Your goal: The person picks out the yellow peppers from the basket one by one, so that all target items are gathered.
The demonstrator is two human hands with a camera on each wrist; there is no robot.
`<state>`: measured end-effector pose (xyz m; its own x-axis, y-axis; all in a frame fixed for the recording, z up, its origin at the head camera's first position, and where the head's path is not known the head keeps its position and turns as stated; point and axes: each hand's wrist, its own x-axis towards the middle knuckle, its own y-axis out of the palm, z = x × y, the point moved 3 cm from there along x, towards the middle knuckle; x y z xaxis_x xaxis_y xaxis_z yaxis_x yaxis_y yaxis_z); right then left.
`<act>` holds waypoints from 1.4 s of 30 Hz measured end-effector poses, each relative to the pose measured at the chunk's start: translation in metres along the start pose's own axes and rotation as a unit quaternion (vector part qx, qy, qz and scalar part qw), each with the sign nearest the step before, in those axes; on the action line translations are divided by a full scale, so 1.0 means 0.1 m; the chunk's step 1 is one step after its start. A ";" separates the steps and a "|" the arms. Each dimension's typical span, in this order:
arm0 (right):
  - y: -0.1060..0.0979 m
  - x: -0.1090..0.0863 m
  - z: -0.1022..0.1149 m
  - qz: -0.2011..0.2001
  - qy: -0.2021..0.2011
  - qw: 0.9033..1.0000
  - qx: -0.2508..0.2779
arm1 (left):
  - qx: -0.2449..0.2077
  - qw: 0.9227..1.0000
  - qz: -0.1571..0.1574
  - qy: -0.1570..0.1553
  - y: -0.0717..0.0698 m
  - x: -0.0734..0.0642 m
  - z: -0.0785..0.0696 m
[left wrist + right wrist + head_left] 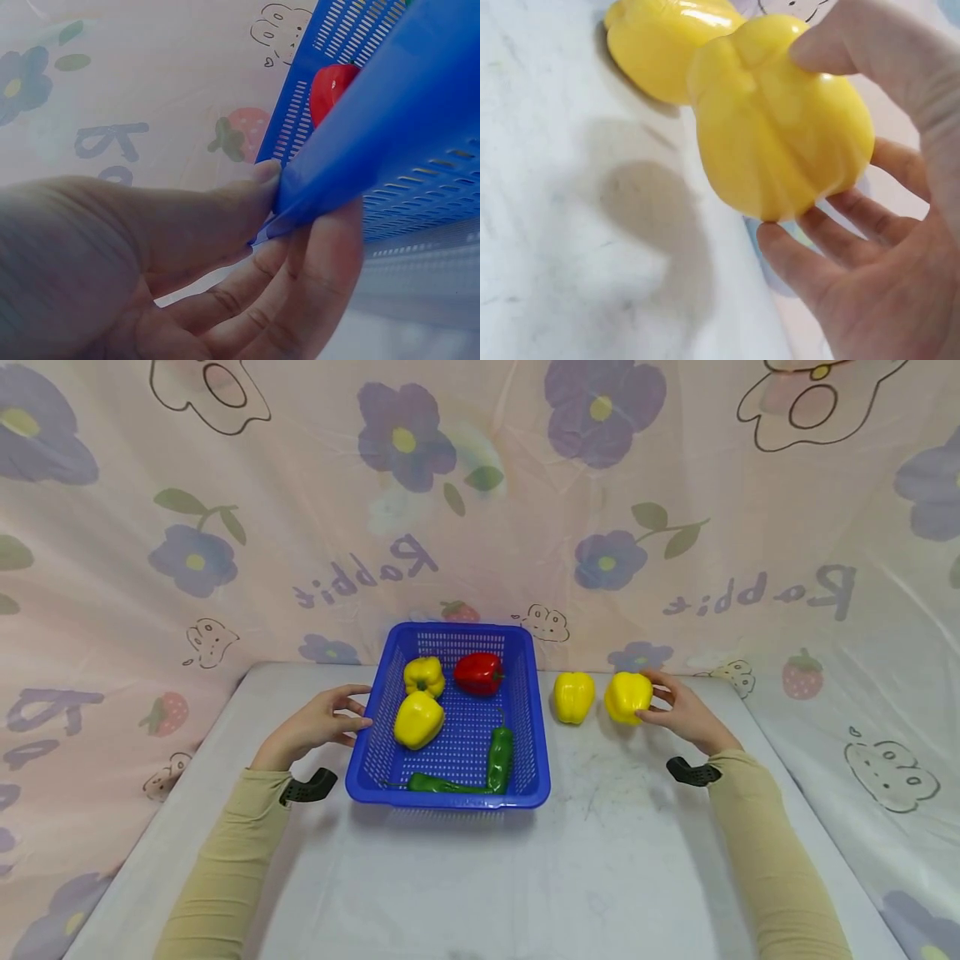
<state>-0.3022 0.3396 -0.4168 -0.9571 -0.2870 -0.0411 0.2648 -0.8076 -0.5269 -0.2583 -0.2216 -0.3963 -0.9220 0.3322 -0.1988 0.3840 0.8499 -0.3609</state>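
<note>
My left hand pinches the left rim of a blue plastic basket, thumb on one side and fingers beneath, as the left wrist view shows. Inside the basket lie a red bell pepper, two yellow bell peppers and two long green peppers. To the right, my right hand holds another yellow bell pepper between thumb and fingertips. In the right wrist view its shadow falls on the table beside it. One more yellow bell pepper sits between that pepper and the basket.
The basket and peppers are on a white table against a hanging cloth printed with flowers and rabbits. A black wrist mount sticks out from the left sleeve, and another mount from the right.
</note>
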 end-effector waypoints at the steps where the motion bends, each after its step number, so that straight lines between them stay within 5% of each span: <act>1: 0.00 0.00 -0.01 0.004 0.000 1.000 0.002 | 0.000 1.000 0.000 0.000 0.00 0.00 0.00; 25: 0.16 0.15 -0.27 0.032 -0.008 0.998 0.046 | 0.002 1.000 0.002 0.002 0.00 -0.02 -0.02; 42: 0.19 0.15 -0.26 0.035 -0.006 0.998 0.049 | -0.006 1.000 0.003 0.004 -0.01 0.00 0.01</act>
<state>-0.3143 0.3333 -0.4498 -0.9344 -0.3503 -0.0647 0.3421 -0.8315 -0.4377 -0.2583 -0.2230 -0.3967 -0.9198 0.3411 -0.1941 0.3897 0.8523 -0.3490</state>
